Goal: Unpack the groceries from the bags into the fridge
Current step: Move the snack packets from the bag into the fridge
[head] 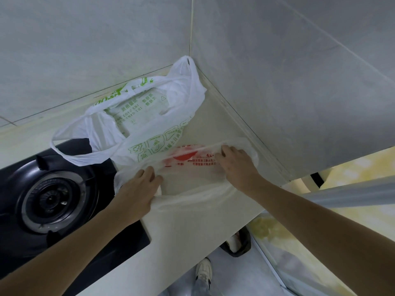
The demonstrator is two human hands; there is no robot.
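Observation:
A thin clear bag with red print lies flat on the beige counter, and nothing shows inside it. My left hand grips its bunched left end next to the hob. My right hand lies on its right end with bent fingers pinching the upper fold. Behind it a white bag with green print sits open and slumped in the wall corner, one handle draped over the hob. Its inside looks empty from here. No fridge is in view.
A black gas hob with a round burner fills the counter's left side. Grey tiled walls meet in a corner behind the bags. The counter's front edge drops to a grey floor, where a white shoe shows.

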